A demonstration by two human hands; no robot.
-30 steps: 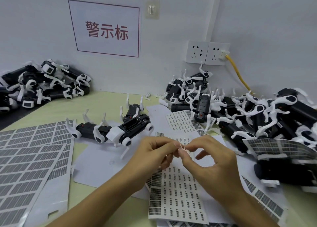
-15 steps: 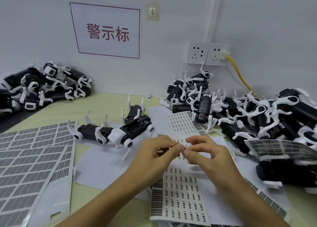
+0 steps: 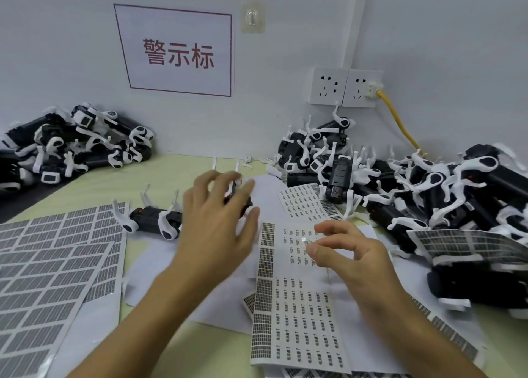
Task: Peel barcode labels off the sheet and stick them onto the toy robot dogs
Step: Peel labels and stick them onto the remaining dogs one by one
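Nearest, beneath our right hand [image 3: 347,252], lies the label sheet [image 3: 297,315], several cells bare near the fingertips. Thumb and forefinger pinch what looks like one small peeled label [image 3: 304,241]. Beyond, our left hand [image 3: 218,220] spreads wide over a toy robot dog [image 3: 154,220], gripping nothing yet. Past both hands, the heaped dogs [image 3: 400,189] suggest much labelling remains.

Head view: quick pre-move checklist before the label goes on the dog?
1. Label peeled and pinched by right hand: ok.
2. Left hand on a toy dog: not ok, fingers spread and blurred over it, no grip visible.
3. Stick spot on the dog exposed: cannot tell, hand covers it.
4. Label uncreased: cannot tell, too small.
5. Label sheet flat and within reach: ok.
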